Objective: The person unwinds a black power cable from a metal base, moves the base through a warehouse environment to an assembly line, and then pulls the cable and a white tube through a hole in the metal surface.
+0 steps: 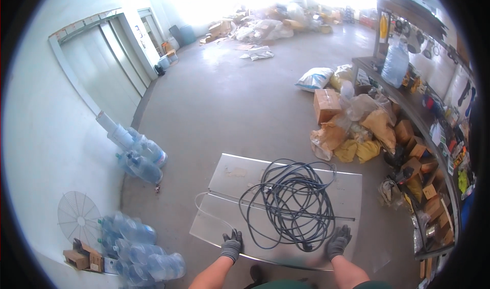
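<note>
In front of me is a low, flat silver metal surface made of two panels with a seam between them. A tangled coil of dark cable lies on its right half, loops overlapping. My left hand, in a grey knitted work glove, rests on the near edge, left of the coil, fingers stretched out. A thin pale cord curves over the panel from the left edge toward that hand. My right hand, gloved alike, lies with fingers extended at the near right part of the surface, close beside the coil.
Large clear-blue plastic water bottles cluster along the left wall, near a round wire fan guard. To the right, bags and a cardboard box lie heaped beside a cluttered workbench. Another pile of bags spreads at the back.
</note>
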Demonstrator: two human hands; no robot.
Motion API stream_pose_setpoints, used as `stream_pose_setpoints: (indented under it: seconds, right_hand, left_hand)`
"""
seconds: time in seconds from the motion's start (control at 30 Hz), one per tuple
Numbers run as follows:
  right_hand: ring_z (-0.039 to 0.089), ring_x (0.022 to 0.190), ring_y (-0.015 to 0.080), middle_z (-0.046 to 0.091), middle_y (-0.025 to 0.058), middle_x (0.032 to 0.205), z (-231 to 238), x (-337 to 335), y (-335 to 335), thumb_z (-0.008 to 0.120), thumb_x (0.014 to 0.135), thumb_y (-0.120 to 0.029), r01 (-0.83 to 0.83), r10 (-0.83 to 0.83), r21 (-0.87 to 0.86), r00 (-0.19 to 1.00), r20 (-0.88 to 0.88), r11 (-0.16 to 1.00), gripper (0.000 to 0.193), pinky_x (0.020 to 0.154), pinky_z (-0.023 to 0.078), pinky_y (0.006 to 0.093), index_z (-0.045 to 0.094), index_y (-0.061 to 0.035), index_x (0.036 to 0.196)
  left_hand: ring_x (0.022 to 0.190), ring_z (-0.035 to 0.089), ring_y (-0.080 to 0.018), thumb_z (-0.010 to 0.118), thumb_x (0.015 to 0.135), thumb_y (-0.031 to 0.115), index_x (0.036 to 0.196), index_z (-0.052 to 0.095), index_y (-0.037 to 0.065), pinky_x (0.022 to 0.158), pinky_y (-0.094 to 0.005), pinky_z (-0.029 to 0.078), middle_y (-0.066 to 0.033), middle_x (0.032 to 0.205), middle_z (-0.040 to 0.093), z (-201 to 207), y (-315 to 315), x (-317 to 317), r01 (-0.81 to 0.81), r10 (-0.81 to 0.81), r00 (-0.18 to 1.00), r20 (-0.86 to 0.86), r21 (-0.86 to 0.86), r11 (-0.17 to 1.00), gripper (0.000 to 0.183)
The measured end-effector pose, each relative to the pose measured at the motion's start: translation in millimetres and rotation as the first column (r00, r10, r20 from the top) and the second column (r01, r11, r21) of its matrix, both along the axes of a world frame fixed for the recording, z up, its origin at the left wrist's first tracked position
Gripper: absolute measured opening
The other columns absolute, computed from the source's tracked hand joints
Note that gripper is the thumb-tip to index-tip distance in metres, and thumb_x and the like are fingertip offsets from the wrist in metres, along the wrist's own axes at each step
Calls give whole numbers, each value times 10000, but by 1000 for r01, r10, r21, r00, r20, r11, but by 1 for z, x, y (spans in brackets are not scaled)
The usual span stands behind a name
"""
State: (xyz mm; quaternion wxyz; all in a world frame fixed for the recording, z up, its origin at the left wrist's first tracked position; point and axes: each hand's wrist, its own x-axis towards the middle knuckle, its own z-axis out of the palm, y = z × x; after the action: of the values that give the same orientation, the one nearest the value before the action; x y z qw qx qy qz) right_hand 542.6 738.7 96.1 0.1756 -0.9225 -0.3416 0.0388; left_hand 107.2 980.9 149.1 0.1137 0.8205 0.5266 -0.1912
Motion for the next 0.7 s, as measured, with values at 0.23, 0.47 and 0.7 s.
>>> stream_pose_setpoints:
  seconds: [0.23,0.47,0.7]
  right_hand:
    - [293,1521,406,407,233,1589,28,-8,181,499,952,-207,69,-71,33,996,46,997,538,1254,130,572,490,37,1431]
    - [318,1505,409,431,227,1571,30,26,363,545,908,-146,41,-52,98,992,116,994,499,1247,165,567,532,28,1376]
    - [334,1496,402,454,223,1552,69,71,555,547,913,-159,-4,-11,87,986,168,996,479,1250,178,542,565,16,1359]
  left_hand:
    - [1411,339,-635,361,1065,217,1626,254,233,989,-683,514,-74,1726,182,25,203,-6,89,-89,996,16,-40,995,572]
    - [1332,453,-605,406,1021,81,1619,272,180,960,-589,570,-107,1700,244,51,380,18,207,-202,976,-79,69,976,621]
    - [1372,385,-654,363,1049,149,1627,250,221,957,-659,547,-97,1712,215,55,582,60,190,-190,982,14,-17,982,593]
